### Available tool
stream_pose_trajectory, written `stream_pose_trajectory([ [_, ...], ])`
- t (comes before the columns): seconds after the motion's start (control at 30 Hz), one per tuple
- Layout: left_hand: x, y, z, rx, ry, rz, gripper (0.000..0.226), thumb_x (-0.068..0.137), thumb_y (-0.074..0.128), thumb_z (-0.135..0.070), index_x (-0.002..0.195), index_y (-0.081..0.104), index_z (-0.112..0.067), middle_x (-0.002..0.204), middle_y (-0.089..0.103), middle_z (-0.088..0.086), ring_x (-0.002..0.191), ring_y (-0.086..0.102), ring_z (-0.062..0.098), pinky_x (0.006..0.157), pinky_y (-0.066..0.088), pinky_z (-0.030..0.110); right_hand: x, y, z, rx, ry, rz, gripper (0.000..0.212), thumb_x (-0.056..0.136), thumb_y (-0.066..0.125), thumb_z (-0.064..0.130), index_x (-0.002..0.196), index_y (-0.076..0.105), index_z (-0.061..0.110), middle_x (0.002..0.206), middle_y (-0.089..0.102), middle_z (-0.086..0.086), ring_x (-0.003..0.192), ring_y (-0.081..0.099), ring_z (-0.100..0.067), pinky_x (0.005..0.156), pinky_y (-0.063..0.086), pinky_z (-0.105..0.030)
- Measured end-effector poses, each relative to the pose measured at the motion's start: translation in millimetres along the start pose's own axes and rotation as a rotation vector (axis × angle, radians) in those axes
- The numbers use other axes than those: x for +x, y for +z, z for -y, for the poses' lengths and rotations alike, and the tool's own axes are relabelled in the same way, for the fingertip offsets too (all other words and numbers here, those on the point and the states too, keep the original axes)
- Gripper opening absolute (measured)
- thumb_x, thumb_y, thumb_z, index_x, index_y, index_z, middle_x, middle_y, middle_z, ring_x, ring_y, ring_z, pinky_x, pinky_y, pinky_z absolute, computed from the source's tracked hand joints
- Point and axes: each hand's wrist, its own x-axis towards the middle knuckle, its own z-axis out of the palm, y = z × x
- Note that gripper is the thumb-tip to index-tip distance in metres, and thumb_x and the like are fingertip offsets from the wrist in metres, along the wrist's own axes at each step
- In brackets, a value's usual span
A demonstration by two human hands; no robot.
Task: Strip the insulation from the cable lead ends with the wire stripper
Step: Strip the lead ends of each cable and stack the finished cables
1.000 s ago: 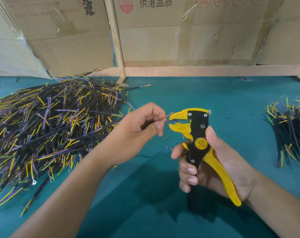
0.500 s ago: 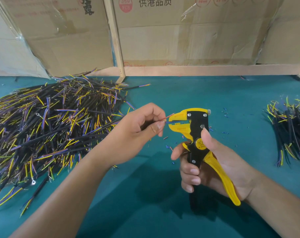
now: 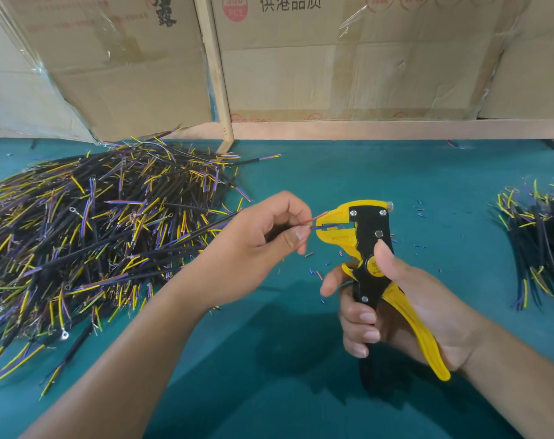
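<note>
Cable lead (image 3: 317, 227) sits in the mouth of the wire stripper (image 3: 364, 236), blue end in the yellow jaws, a red lead (image 3: 318, 217) angled just above. Left hand (image 3: 253, 248) pinches the cable, whose black sheath is mostly hidden behind the fingers. Right hand (image 3: 396, 308) grips the stripper handles; the black handle is covered by the fingers. Cable heap (image 3: 95, 232) at table's left edge and smaller bundle (image 3: 538, 242) at right edge are both cut off.
</note>
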Motion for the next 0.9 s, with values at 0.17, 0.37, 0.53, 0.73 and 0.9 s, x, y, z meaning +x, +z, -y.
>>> stream_pose_trajectory([
  [0.17, 0.3, -0.4, -0.3, -0.012, 0.000, -0.001, 0.006, 0.102, 0.050, -0.011, 0.098, 0.054, -0.010, 0.078, 0.058, -0.005, 0.076, 0.047, 0.035, 0.070, 0.039, 0.052, -1.0, 0.8, 0.5, 0.001, -0.006, -0.009, 0.073, 0.082, 0.071, 0.065, 0.109, 0.066, -0.002, 0.066, 0.041, -0.007, 0.053, 0.044, -0.021, 0.061, 0.047, -0.040],
  [0.37, 0.2, -0.2, 2.0, 0.006, -0.001, 0.013, 0.007, 0.103, 0.050, -0.007, 0.098, 0.055, -0.008, 0.078, 0.058, -0.006, 0.075, 0.050, 0.026, 0.070, 0.040, 0.041, -1.4, 0.6, 0.8, -0.008, -0.010, -0.005, 0.073, 0.084, 0.070, 0.064, 0.111, 0.064, -0.004, 0.066, 0.042, -0.007, 0.054, 0.044, -0.021, 0.061, 0.046, -0.041],
  [0.53, -0.3, -0.1, 2.2, 0.009, -0.009, 0.030, 0.007, 0.103, 0.051, -0.008, 0.098, 0.055, -0.009, 0.078, 0.059, -0.007, 0.075, 0.050, 0.012, 0.069, 0.040, 0.028, -1.8, 1.6, 1.0, -0.020, 0.000, -0.030, 0.071, 0.084, 0.070, 0.064, 0.108, 0.066, -0.003, 0.064, 0.041, -0.006, 0.051, 0.043, -0.020, 0.059, 0.046, -0.039],
  [0.73, -0.1, 0.1, 1.8, 0.010, -0.015, 0.038, 0.006, 0.103, 0.051, -0.008, 0.099, 0.055, -0.008, 0.078, 0.059, -0.008, 0.074, 0.050, 0.011, 0.069, 0.040, 0.026, -3.6, 6.7, 2.3, -0.037, 0.002, -0.069, 0.067, 0.081, 0.076, 0.059, 0.105, 0.067, -0.002, 0.059, 0.038, -0.005, 0.047, 0.038, -0.018, 0.053, 0.042, -0.035],
  [0.9, -0.1, -1.8, 2.1, -0.062, -0.052, 0.050, 0.002, 0.100, 0.053, -0.007, 0.100, 0.054, -0.006, 0.077, 0.060, -0.005, 0.074, 0.052, 0.010, 0.070, 0.041, 0.031, -4.3, 14.0, 4.1, -0.054, 0.001, -0.111, 0.066, 0.073, 0.083, 0.059, 0.103, 0.069, 0.001, 0.058, 0.035, -0.005, 0.045, 0.035, -0.017, 0.051, 0.040, -0.032],
])
